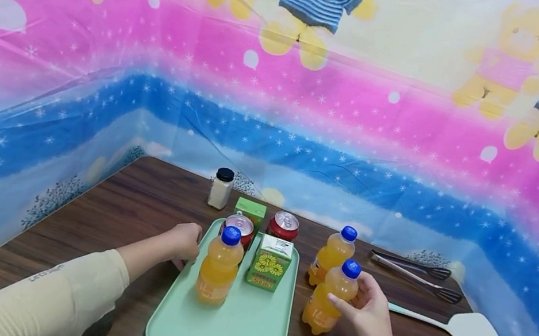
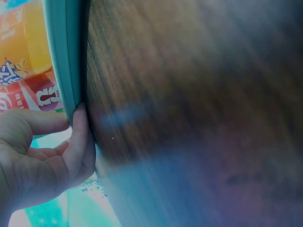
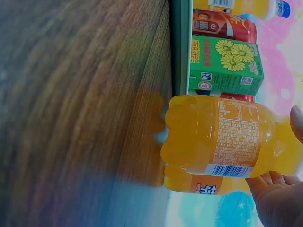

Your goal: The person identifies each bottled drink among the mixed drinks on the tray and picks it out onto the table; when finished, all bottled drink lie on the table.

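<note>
On the wooden table lies a pale green tray (image 1: 250, 333). My left hand (image 1: 185, 243) pinches its left rim between thumb and fingers, as the left wrist view shows. The right hand (image 1: 370, 311) grips an orange soda bottle (image 3: 213, 137) with a blue cap, upright, its base just above the table beside the tray's right edge. Close behind it a second orange soda bottle (image 1: 325, 260) stands on the table. Another soda bottle (image 1: 216, 279) and a green drink carton (image 1: 269, 267) with yellow flowers stand on the tray. A red can (image 1: 242, 225) is partly hidden behind that bottle.
Behind the carton stand another red can (image 1: 284, 225) and a second green carton (image 1: 251, 210). A black-lidded jar (image 1: 221, 190) is at the back. To the right lie two metal-and-black utensils (image 1: 415, 277) and a white spatula (image 1: 472, 332). A patterned curtain (image 1: 279, 105) encloses the table.
</note>
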Demonstrator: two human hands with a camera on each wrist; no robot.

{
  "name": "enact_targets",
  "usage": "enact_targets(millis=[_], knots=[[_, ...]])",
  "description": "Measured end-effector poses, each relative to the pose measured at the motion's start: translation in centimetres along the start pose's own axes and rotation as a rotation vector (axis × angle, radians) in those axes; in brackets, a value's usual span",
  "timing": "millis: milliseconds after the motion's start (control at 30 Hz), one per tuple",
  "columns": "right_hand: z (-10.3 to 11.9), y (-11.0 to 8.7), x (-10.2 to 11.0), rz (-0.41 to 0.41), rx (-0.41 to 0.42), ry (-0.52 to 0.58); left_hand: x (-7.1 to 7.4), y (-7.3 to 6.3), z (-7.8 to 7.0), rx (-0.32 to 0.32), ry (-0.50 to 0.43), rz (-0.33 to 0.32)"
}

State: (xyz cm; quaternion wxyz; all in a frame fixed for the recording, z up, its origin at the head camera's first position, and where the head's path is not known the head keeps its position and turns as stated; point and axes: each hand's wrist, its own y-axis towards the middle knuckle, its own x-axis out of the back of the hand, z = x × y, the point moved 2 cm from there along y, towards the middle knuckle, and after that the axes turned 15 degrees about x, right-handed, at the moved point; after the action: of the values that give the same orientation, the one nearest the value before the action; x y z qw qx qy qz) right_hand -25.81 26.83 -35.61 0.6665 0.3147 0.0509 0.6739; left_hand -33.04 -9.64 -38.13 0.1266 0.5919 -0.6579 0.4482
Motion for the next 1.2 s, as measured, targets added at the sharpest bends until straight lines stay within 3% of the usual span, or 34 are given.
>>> enact_targets(millis=[800,1200], knots=[[-0.51,0.22,-0.14,-0.015,0.01,0.035,0.0,-0.19,0.16,-0.019,-0.02,0.0],[-0.66,0.28,-0.07,-0.005,-0.04,0.001,-0.11,0.08,0.24,-0.016,-0.016,-0.014]])
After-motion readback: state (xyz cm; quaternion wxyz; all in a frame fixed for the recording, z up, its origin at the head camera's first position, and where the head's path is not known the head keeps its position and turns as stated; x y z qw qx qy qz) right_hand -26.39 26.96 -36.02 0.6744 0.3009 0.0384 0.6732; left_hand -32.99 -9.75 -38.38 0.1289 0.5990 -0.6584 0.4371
